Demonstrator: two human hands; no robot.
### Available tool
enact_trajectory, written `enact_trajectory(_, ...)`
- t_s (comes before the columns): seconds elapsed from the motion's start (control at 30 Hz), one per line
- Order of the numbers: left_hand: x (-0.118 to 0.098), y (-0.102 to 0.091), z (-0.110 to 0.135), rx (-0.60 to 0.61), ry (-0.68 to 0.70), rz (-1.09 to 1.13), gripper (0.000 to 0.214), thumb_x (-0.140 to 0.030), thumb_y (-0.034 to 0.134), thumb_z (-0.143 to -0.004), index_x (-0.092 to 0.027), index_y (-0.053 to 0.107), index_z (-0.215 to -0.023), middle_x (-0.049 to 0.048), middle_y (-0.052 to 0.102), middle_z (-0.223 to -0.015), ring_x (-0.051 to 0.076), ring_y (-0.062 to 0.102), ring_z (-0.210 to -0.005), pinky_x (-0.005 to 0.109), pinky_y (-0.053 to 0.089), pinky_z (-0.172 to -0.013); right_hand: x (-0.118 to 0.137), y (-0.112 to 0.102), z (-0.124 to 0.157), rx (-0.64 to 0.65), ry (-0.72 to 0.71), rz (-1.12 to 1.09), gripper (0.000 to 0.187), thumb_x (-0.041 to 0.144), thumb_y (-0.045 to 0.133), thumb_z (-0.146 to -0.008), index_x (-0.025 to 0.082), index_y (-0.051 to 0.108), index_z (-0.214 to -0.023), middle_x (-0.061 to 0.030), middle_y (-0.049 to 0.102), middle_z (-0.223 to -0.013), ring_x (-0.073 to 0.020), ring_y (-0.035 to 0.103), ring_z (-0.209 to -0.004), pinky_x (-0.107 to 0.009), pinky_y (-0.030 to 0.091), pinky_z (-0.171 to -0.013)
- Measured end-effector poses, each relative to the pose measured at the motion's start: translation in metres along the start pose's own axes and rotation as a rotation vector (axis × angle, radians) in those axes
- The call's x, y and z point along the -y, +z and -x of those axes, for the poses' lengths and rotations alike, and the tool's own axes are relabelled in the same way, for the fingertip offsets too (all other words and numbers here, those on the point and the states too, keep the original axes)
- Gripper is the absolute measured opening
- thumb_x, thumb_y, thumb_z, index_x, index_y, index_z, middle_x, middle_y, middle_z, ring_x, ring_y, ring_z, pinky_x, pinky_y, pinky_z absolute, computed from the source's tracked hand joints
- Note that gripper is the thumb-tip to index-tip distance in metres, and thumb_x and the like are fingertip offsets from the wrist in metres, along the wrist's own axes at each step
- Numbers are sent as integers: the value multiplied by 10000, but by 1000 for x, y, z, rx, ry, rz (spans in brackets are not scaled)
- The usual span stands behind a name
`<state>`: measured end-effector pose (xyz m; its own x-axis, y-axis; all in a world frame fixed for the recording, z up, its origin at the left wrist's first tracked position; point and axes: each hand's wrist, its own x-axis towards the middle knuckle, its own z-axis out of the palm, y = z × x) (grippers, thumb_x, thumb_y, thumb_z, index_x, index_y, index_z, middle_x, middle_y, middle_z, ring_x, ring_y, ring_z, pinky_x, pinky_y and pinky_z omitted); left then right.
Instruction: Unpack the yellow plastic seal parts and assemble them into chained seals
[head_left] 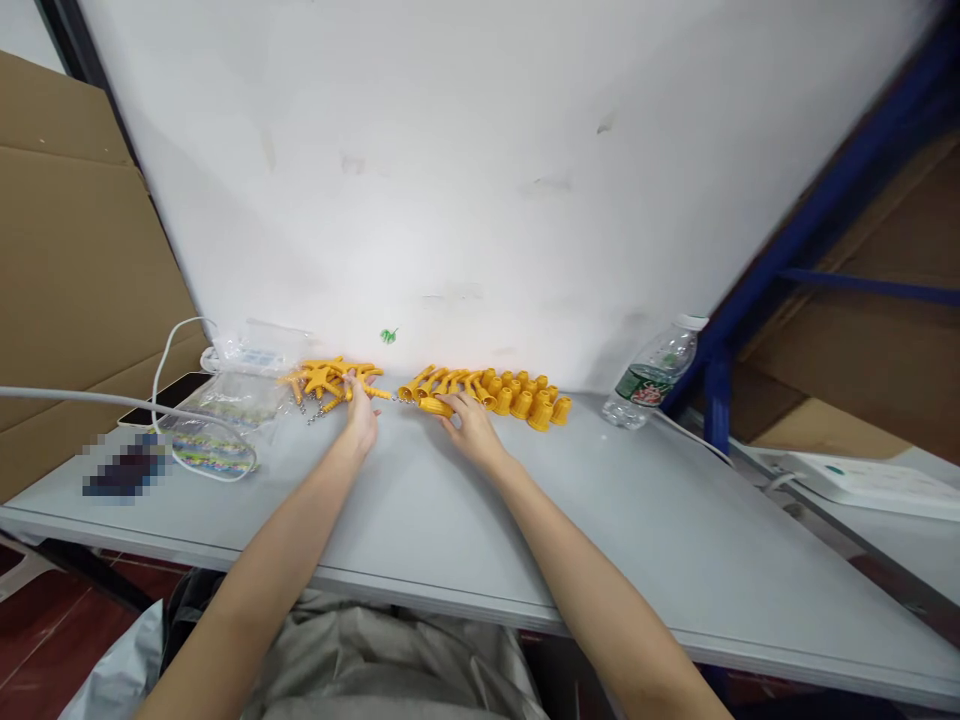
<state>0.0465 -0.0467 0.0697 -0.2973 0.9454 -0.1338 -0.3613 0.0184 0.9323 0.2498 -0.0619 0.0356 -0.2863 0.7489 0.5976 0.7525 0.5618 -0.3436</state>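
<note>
A white board [480,180] backs the grey table [420,540] I'm looking across. Near the board, the person's left hand [363,420] pinches a yellow rod [380,394], just beside the star pile [321,382]; the right hand [472,430] grips a yellow cup [435,406] in its fingers, in front of the slanted row [444,381]. A chain [406,400] shows between rod and cup; I can't tell whether it joins both.

If the right hand swings back, its knuckles could knock the row or the standing cups [540,408]. A sideways tug could snag the chain, and a light grip could let the cup roll away.

The rod's long axis runs left to right, tip towards the cup. The cup lies sideways, roughly in line; which end is its mouth I can't make out.
</note>
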Motion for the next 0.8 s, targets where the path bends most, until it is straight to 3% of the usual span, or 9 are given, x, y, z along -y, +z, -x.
enact_trajectory(0.33, 4, 4, 2, -16, 26, 32, 634, -700, 138, -943, -397, 355, -1456, 22, 599, -1391, 170, 542, -1258, 228, 433, -701, 14, -2, 1, 12, -21, 8, 366, 332, 497, -956, 221, 612, -1285, -130, 673, -1191, -288, 604, -1101, -435, 444, -925)
enact_trajectory(0.5, 2, 4, 1, -31, 24, 58, 619, -680, 125, -953, -392, 373, -1442, 34, 618, -1359, 164, 568, -1221, 232, 437, -697, 13, -4, 1, -3, 44, 80, 360, 290, 518, -928, 207, 634, -1258, -135, 678, -1118, -288, 612, -1032, -441, 457, -893)
enact_trajectory(0.67, 8, 7, 6, 22, 65, 28, 626, -675, 104, -954, -398, 287, -1486, 38, 600, -1357, 161, 558, -1214, 236, 442, -709, 13, 1, -1, -22, -18, 19, 360, 285, 530, -924, 212, 629, -1262, -132, 661, -1124, -281, 621, -1025, -446, 487, -892)
enact_trajectory(0.8, 14, 9, 13, 152, 148, -101, 542, -617, 320, -966, -392, 384, -1455, 41, 588, -1332, 163, 585, -1135, 241, 446, -729, 13, 5, -2, -90, -58, -83, 352, 288, 511, -937, 233, 620, -1267, -122, 639, -1124, -268, 622, -1038, -441, 517, -906)
